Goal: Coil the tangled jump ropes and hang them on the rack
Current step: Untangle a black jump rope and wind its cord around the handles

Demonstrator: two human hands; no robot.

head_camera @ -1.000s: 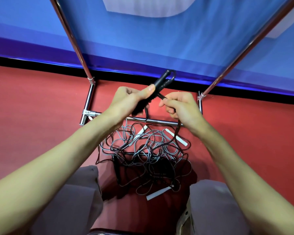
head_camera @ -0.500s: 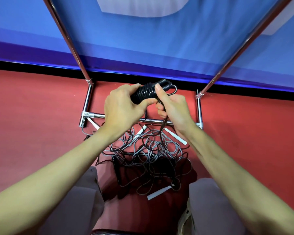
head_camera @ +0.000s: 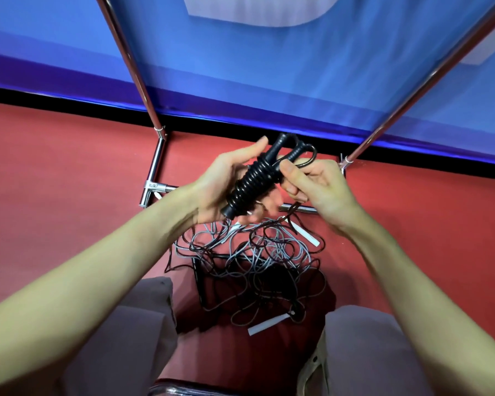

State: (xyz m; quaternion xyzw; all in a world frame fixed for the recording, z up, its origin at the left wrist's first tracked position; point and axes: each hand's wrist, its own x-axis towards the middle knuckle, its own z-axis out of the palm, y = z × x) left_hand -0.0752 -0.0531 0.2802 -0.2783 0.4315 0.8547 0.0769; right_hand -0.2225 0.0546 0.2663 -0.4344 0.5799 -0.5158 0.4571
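Your left hand [head_camera: 226,184] cradles a pair of black handles [head_camera: 257,178] held side by side, its fingers curled under the bundle and its thumb lifted off the top, so the grip is loose rather than clamped. That slack probably lets the bundle turn as the cord goes on. The black cord [head_camera: 250,182] is already wound in tight rings around the handles' middle, and the handle tips poke out above your fingers toward the rack [head_camera: 152,178]. Your right hand [head_camera: 315,184] pinches the free length of the cord just beside the wound section, fingers curled around it, and you seem to be keeping it taut so each turn lies snug against the one before. From that pinch the cord drops to the tangled pile [head_camera: 257,258], which lies on the red floor [head_camera: 69,172] in front of the rack's low crossbar and between your knees [head_camera: 143,318]. Black and grey ropes are knotted together there, with white handles [head_camera: 265,327] showing at the pile's near and far edges. Nothing appears to hang on the rack's visible bars, so judging by the pile, most of the coiling lies ahead of you.
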